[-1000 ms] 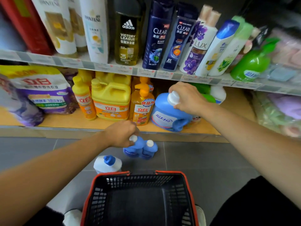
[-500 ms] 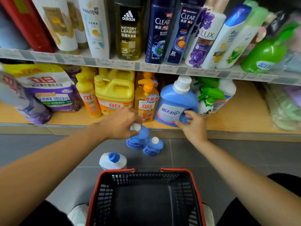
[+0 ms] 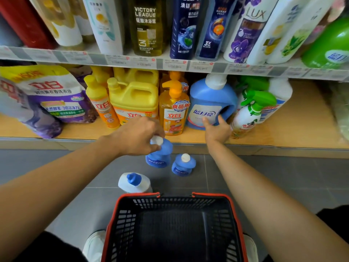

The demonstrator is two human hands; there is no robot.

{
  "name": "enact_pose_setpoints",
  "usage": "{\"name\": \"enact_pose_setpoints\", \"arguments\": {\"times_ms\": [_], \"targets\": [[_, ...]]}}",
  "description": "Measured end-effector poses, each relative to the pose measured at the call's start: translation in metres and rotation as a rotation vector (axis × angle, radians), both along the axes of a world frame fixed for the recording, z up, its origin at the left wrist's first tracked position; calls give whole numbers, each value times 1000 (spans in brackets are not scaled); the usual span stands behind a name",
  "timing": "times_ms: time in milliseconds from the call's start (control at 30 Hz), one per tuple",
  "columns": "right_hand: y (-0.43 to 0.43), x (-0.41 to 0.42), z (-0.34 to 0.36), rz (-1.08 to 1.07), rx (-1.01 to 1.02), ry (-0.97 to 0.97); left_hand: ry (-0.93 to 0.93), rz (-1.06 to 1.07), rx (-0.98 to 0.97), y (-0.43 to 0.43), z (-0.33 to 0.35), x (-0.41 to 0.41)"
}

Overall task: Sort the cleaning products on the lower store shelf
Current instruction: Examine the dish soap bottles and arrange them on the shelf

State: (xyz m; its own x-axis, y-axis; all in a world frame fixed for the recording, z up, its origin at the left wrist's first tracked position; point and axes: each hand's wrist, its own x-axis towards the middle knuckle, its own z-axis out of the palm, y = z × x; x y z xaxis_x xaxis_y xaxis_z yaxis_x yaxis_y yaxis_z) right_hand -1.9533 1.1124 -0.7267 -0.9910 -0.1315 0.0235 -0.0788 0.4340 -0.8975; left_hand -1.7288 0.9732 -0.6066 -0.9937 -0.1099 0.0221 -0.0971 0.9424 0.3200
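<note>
My left hand [image 3: 137, 137] grips the white cap of a small blue bottle [image 3: 160, 156] that hangs just above the grey floor. A second small blue bottle [image 3: 183, 165] stands on the floor beside it. A white bottle with a blue cap [image 3: 135, 183] stands nearer the basket. My right hand [image 3: 217, 129] touches the lower front of the large blue detergent jug [image 3: 211, 103], with my fingers at its handle opening. The jug stands upright on the lower shelf [image 3: 302, 133], between an orange pump bottle [image 3: 173, 112] and a green-topped spray bottle [image 3: 249, 114].
Yellow jugs [image 3: 134, 99], a slim yellow bottle [image 3: 100, 103] and purple detergent bags [image 3: 56, 97] fill the shelf's left part. Shampoo bottles line the upper shelf [image 3: 170, 63]. A red-rimmed black basket [image 3: 173, 227] stands on the floor in front of me. Soft packs lie at the far right.
My right hand left the big jug's cap and moved down to its base and handle; the jug now stands upright. My left hand lifted the small blue bottle a little.
</note>
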Motion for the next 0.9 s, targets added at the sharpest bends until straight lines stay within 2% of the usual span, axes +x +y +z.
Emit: {"name": "enact_pose_setpoints", "arguments": {"times_ms": [167,267,367,433,467,567,667,900], "targets": [[-6,-18,4,170,20,-72,20,35,-23,-4,4,1],[19,6,-3,306,173,-36,21,41,-21,-5,6,0],[41,37,-10,755,361,-104,12,39,-16,-5,8,-1],[45,46,-13,1050,583,-29,7,44,-13,-5,10,-3],[43,49,-14,1124,678,41,10,48,-14,-5,10,-4],[36,54,-19,1153,841,205,32,49,-26,-4,13,-6],[33,52,-19,1169,954,262,44,61,-40,-2,17,-8],[68,27,34,1224,856,228,55,46,-77,7,27,-27]]}}
